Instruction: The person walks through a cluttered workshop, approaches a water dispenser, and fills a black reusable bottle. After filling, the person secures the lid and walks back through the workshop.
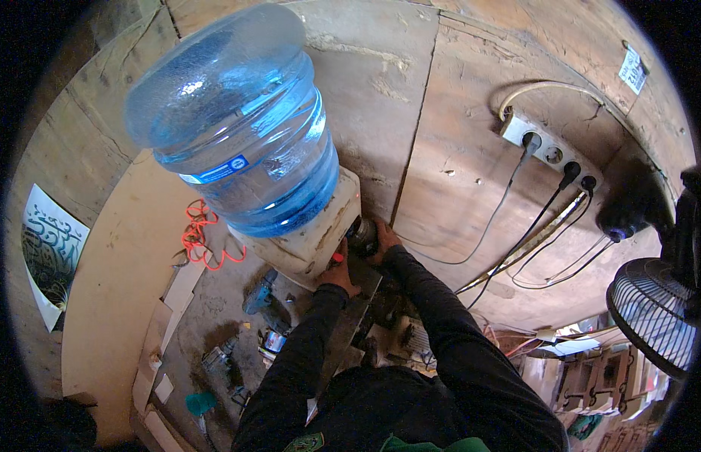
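Observation:
A big clear blue water bottle [252, 143] stands upside down on a worn off-white water dispenser [320, 237]. My left hand [340, 277] is at the dispenser's front, its fingers closed about the small red tap [337, 259]; part of the grip is hidden. To the right of it, close against the dispenser, my right hand [385, 241] is wrapped round a dark, round, cup-like container [362, 238]. The inside of that container is too dark to make out.
A blue cordless drill [260, 294], another power tool [221, 360] and a coiled orange hose [203, 237] lie left of my arms. On the wooden wall at right hangs a power strip [550, 151] with plugged cables. A black fan [656, 313] stands at far right.

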`<state>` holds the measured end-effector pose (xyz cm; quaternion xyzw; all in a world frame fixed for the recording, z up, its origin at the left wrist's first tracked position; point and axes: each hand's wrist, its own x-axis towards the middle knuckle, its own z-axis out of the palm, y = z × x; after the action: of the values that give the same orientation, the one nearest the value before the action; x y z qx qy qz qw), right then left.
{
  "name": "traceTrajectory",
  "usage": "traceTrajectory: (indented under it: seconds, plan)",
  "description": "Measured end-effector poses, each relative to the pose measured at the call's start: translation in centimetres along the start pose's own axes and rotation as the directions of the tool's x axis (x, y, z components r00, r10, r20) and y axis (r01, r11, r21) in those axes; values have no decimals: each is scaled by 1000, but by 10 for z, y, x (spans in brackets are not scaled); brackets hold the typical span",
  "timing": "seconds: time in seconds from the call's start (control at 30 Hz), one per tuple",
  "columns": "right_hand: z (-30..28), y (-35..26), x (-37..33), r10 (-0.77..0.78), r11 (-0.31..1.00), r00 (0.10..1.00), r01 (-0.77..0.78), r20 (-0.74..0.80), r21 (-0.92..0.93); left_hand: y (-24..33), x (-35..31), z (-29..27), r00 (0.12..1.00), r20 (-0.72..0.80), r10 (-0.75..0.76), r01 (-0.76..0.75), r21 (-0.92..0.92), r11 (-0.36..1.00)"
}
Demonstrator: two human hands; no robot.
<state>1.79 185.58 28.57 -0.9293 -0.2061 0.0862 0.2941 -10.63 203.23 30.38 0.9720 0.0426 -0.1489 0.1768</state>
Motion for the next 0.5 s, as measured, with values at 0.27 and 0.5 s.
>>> traceTrajectory:
  seconds: [0.27, 0.5]
  plan:
    - [7, 6, 2, 4, 1000, 1000, -4, -15, 3, 16, -23, -16, 994, -106, 5, -2, 32, 999]
    - [3, 6, 9, 58, 998, 994, -59, 93, 8, -3, -2, -2, 992, -87, 88, -89, 1, 996]
